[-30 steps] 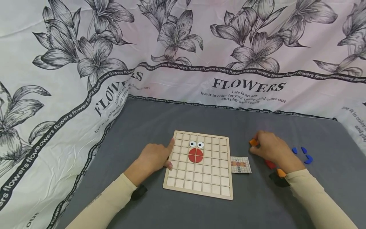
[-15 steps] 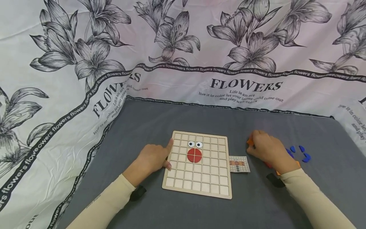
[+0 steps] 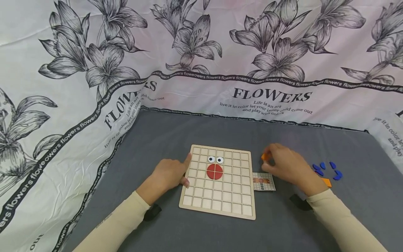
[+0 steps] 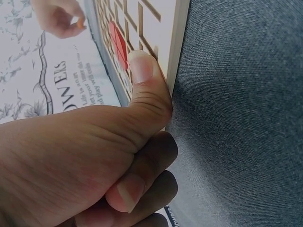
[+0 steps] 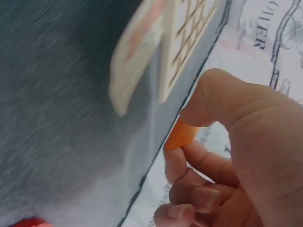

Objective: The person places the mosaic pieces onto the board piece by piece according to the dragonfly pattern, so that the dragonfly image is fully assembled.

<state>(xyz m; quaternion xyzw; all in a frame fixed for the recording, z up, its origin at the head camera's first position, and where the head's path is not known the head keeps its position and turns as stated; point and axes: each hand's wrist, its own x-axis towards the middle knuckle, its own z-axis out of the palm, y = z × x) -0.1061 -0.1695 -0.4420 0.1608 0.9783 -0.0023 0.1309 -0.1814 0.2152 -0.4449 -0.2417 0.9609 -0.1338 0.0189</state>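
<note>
A wooden grid board lies on the grey cloth. Two googly-eye tiles and a red disc of quarter pieces sit in its cells. My left hand holds the board's left edge, with the index finger along it and the thumb over the rim in the left wrist view. My right hand pinches an orange tile between thumb and fingertips, raised near the board's right side. A printed pattern card lies against the board's right edge, just left of this hand.
Several blue pieces and another orange tile lie on the cloth to the right. A red piece shows at the bottom of the right wrist view. Flower-printed fabric hangs behind and to the left.
My right hand has moved left with the orange tile, towards the card and board, uncovering more blue pieces and an orange tile. My left hand stays at the board's edge.
</note>
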